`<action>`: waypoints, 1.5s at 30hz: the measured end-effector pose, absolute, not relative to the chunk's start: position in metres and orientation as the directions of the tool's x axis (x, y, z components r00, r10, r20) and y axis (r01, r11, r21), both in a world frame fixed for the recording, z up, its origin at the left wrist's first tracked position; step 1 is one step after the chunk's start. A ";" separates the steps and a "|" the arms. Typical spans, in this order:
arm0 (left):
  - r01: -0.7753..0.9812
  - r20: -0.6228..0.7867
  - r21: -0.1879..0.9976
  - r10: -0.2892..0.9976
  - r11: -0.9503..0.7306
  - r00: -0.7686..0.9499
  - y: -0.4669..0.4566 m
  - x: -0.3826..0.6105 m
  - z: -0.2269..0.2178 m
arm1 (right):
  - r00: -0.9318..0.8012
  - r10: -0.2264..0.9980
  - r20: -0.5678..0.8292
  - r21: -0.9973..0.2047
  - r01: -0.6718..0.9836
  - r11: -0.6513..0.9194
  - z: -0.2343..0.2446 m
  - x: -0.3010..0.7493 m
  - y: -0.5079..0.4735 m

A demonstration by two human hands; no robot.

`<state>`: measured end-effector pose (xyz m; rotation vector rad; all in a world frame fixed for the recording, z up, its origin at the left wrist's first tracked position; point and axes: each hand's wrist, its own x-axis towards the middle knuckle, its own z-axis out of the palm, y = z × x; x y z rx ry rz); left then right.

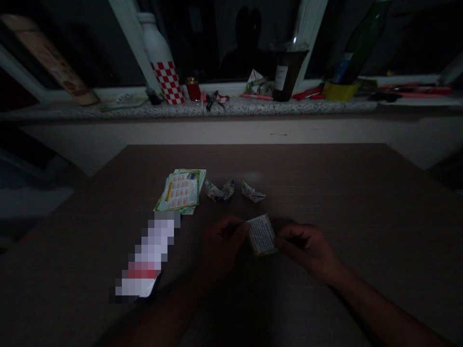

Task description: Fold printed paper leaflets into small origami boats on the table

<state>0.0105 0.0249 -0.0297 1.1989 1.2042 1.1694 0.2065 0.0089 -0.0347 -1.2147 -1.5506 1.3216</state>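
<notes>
Between my two hands, just above the dark table, is a small folded piece of printed paper (pixel 262 234), with lines of text on its upper face. My left hand (pixel 223 243) pinches its left edge between thumb and fingers. On the opposite side, my right hand (pixel 307 246) grips the right edge near the lower corner. Beyond the hands lie small folded paper shapes with upturned ends: a folded paper piece (pixel 220 191) on the left and another folded paper piece (pixel 252 192) on the right. A stack of printed paper sheets (pixel 183 190) lies to their left.
A lit phone (pixel 148 258), its screen blurred out, lies left of my left forearm. Along the speckled windowsill (pixel 231 108) stand a white bottle with red checks (pixel 162 60), a dark cup (pixel 287 74), a small red jar (pixel 193 89) and a green bottle (pixel 365 43).
</notes>
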 end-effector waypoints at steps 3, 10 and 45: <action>-0.006 -0.034 0.999 0.999 0.035 0.031 0.025 0.011 -0.030 | -0.261 0.965 -0.034 -0.982 0.191 0.017 -0.036 0.207 0.009; 0.033 -0.024 0.999 1.000 0.023 0.015 0.025 0.008 -0.029 | -0.275 0.960 -0.041 -0.987 0.158 0.003 -0.036 0.206 0.010; 0.006 -0.020 1.000 1.000 0.020 -0.014 0.024 0.009 -0.028 | -0.251 0.967 -0.040 -0.984 0.181 0.007 -0.036 0.206 0.010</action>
